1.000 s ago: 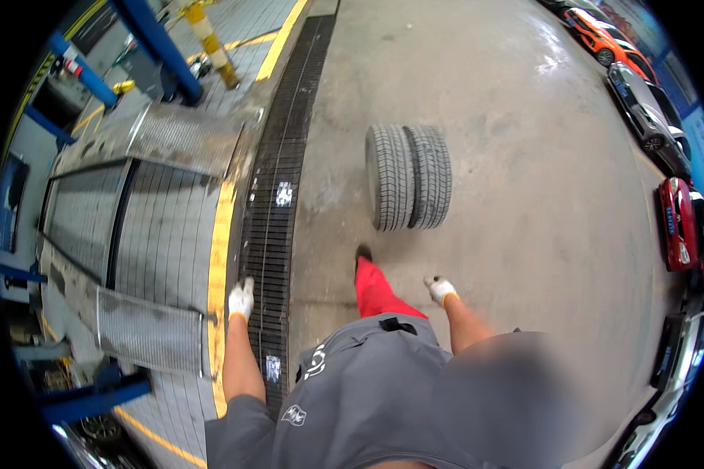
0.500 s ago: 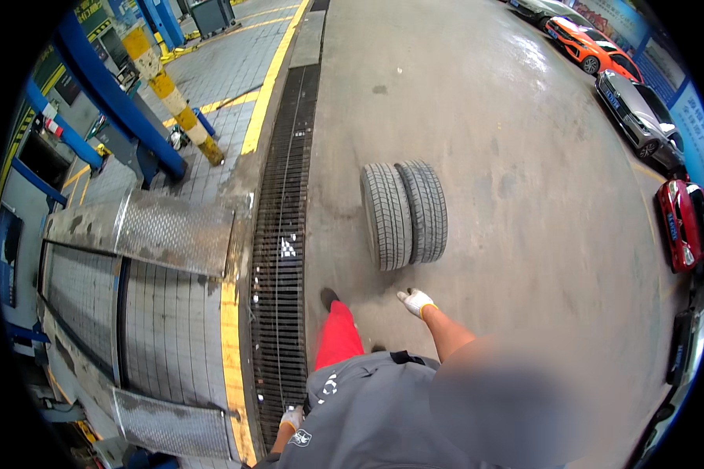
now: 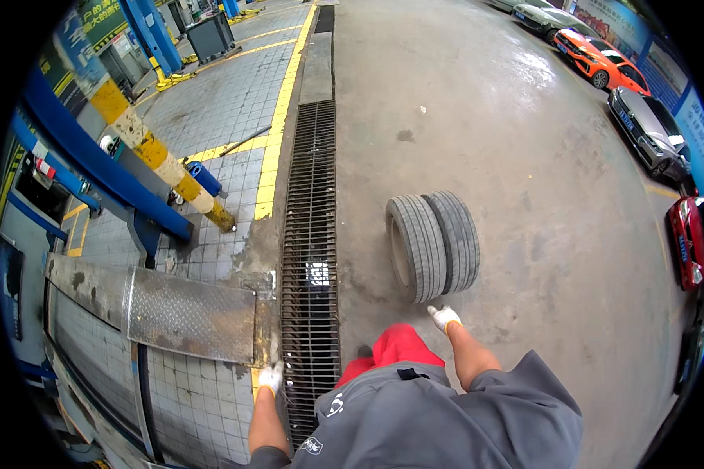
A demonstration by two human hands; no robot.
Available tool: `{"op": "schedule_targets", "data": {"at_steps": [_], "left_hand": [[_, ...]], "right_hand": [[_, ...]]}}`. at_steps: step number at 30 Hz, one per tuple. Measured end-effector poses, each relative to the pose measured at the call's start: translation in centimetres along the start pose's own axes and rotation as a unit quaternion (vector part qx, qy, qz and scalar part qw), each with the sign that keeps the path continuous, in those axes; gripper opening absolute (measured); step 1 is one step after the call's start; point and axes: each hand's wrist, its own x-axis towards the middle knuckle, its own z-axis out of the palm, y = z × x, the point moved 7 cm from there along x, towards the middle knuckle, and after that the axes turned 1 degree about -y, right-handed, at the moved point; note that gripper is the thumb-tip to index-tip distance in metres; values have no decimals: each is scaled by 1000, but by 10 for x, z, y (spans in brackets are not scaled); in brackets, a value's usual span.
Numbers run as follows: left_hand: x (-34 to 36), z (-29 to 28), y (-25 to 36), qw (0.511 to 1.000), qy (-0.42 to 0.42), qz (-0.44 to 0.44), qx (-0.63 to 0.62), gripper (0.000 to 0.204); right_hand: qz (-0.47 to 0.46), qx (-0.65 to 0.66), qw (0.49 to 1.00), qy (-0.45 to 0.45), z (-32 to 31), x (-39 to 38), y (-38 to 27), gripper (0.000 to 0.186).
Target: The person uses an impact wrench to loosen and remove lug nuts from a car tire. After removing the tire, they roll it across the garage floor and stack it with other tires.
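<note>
Two worn black tyres stand upright side by side on the concrete floor ahead of me, the left tyre slightly nearer than the right tyre. My right hand, in a white work glove, is just short of their near side. Its fingers are partly stretched out, with nothing in them, and a small gap seems to separate it from the rubber. Out to my left, my gloved left hand hangs over the edge of the drain grate. It appears open, holding nothing.
A metal ramp plate lies left of the grate, behind a yellow-and-white post and a blue lift column. A blue canister stands near the post. Parked cars, including an orange car, line the far right.
My left hand has swung forward and outward from beside my body. My right hand stays near the tyres. The whole view has shifted, while the tyres keep about the same place beside the grate.
</note>
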Motion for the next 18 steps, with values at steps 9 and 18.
{"op": "schedule_targets", "data": {"at_steps": [9,18], "left_hand": [[148,-139,134,998,24,50,-5,62],[324,-138,248,996,-82,-12,-27,66]], "right_hand": [[117,451,878,-109,63,189,-126,74],[107,845,485,-197,-50,355,-430,98]]}}
